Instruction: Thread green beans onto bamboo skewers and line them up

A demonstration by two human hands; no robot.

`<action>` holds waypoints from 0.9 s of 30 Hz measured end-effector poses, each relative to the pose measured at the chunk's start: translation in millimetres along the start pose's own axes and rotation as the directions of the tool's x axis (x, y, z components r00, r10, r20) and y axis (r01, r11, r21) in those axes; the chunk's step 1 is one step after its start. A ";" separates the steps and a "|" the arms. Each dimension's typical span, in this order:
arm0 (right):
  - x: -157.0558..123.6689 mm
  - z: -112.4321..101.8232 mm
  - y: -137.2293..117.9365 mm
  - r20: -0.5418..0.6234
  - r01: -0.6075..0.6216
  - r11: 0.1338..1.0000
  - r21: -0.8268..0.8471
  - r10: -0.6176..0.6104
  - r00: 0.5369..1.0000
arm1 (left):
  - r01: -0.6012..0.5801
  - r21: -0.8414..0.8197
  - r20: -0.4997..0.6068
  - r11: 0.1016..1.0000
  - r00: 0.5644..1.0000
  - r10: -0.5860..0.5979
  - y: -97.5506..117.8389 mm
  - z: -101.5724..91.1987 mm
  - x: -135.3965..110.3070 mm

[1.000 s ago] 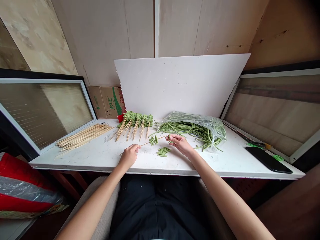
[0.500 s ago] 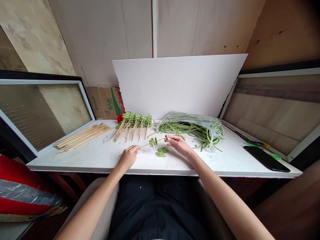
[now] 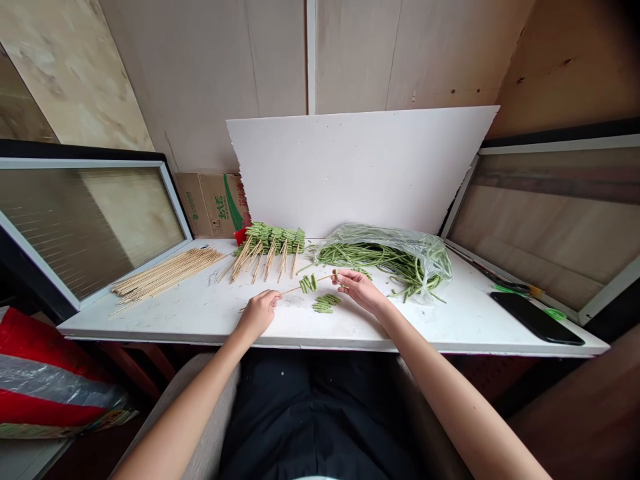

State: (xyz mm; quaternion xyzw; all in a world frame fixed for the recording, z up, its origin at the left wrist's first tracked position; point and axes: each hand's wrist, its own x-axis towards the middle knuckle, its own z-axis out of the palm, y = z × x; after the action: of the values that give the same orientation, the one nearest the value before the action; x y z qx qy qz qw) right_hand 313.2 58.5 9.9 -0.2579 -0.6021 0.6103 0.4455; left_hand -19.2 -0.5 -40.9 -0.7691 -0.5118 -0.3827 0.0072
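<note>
My left hand (image 3: pixel 260 313) is closed round a thin bamboo skewer (image 3: pixel 290 291) that slants up to the right above the white table. Several short green bean pieces (image 3: pixel 308 284) are threaded along its middle. At the skewer's far tip, my right hand (image 3: pixel 357 290) pinches another bean piece (image 3: pixel 335 273) between thumb and fingertips. Just below the skewer, a small group of cut bean pieces (image 3: pixel 327 303) lies on the table. Behind my hands, finished bean skewers (image 3: pixel 274 241) are stacked with their bare sticks toward me.
Loose bamboo skewers (image 3: pixel 167 273) lie at the left. A clear plastic bag (image 3: pixel 400 240) of long green beans (image 3: pixel 370 256) stands at the back right. A black phone (image 3: pixel 536 317) lies near the right edge, beside scissors (image 3: pixel 510 285). A white foam board (image 3: pixel 360 173) leans behind.
Both hands and the skewer hold nearly the same pose. The whole view has shifted very slightly; nothing was let go or picked up.
</note>
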 end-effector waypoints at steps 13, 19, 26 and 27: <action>0.2 0.1 -1.0 -0.024 -0.011 0.997 -0.073 0.009 1.000 | -0.024 0.015 -0.014 1.000 1.000 0.024 -3.2 2.0 -0.8; 3.8 -4.0 4.9 -0.074 0.022 0.996 -0.084 -0.028 0.997 | -0.018 0.019 -0.014 1.000 1.000 0.018 -2.9 1.5 0.5; 5.0 -6.8 9.4 -0.107 0.012 0.993 -0.116 -0.024 0.994 | -0.018 0.013 -0.015 1.000 1.000 0.018 -4.3 1.7 0.8; 5.1 -6.7 9.7 -0.111 0.010 0.992 -0.122 -0.023 0.993 | -0.023 0.014 -0.015 1.000 1.000 0.023 -4.6 1.9 0.7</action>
State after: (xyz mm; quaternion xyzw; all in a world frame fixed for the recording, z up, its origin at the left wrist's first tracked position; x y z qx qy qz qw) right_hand 314.2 67.4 0.7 -0.3136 -0.6141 0.5533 0.4673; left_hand -21.6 3.0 -43.6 -0.7719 -0.5055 -0.3849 0.0210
